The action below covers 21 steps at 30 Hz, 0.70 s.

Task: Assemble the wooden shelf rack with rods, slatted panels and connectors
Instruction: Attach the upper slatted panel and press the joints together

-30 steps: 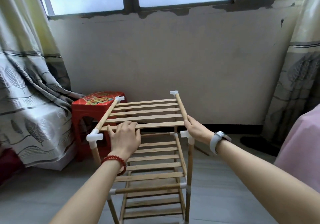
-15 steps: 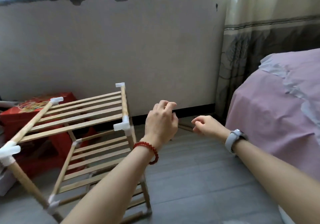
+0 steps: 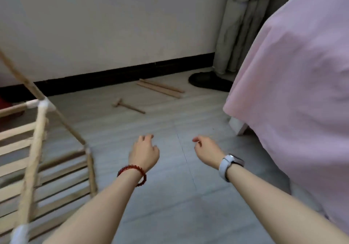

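Two bare forearms reach forward over a grey tiled floor (image 3: 170, 196), seen from above by the person they belong to. The left hand (image 3: 144, 154), with a red bead bracelet (image 3: 132, 173) at its wrist, hangs over the floor with fingers loosely curled and holding nothing. The right hand (image 3: 206, 150), with a white watch (image 3: 230, 165) at its wrist, hangs level with it, well apart, fingers also loosely bent and empty. Neither hand touches anything.

To the left, near the floor's left edge, stands the wooden rack (image 3: 37, 158), blurred. Its slatted shelves run in tiers, held by upright rods. One white connector (image 3: 42, 104) shows at a corner joint, and another sits at the bottom left of the view. The rack is apart from the left arm, just beside it.

On the right, a bed covered in a pink sheet (image 3: 294, 92) fills that side, its cover hanging down to the floor.

Farther out on the floor, between the hands and the wall, lies a small wooden mallet (image 3: 128, 106). Beyond it, close to the dark skirting board, two loose wooden rods (image 3: 162, 88) lie side by side at a slant. A dark slipper (image 3: 209, 82) sits near the far right corner, at the foot of a grey curtain (image 3: 239, 26). A pale wall (image 3: 113, 26) closes the far side.
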{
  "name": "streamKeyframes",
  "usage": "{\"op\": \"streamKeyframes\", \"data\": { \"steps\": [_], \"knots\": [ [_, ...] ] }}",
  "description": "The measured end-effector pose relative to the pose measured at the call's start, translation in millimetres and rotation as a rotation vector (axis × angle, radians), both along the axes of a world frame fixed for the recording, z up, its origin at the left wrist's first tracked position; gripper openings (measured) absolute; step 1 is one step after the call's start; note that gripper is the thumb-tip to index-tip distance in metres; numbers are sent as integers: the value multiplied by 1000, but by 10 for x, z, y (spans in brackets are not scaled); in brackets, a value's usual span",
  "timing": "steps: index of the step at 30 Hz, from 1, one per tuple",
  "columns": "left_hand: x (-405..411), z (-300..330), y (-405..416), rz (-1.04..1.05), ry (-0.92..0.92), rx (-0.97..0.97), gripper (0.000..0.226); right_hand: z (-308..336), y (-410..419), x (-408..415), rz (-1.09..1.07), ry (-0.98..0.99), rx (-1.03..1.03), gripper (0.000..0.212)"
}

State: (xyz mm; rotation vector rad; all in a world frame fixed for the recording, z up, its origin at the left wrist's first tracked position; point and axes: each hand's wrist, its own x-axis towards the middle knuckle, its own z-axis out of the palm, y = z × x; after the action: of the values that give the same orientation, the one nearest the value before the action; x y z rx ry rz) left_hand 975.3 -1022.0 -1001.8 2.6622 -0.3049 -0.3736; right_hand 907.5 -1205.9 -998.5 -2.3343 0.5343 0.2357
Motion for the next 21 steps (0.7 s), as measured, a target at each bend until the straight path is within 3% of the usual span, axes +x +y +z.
{"op": "streamKeyframes", "data": {
  "steps": [7, 13, 17, 21],
  "knots": [
    [918, -937, -307, 14, 44, 130, 54, -799, -272, 1000, 80, 35, -111, 44],
    [1752, -1626, -652, -159, -48, 216, 58, -1281, -511, 1945, 162, 39, -244, 50],
    [1792, -2066, -665, -202, -135, 286, 57, -1538, -638, 2533, 198, 5, -349, 55],
    [1782, -2114, -653, -182, -174, 283, 64, -1743, -749, 3111, 180, 53, -421, 60]
  ]
}}
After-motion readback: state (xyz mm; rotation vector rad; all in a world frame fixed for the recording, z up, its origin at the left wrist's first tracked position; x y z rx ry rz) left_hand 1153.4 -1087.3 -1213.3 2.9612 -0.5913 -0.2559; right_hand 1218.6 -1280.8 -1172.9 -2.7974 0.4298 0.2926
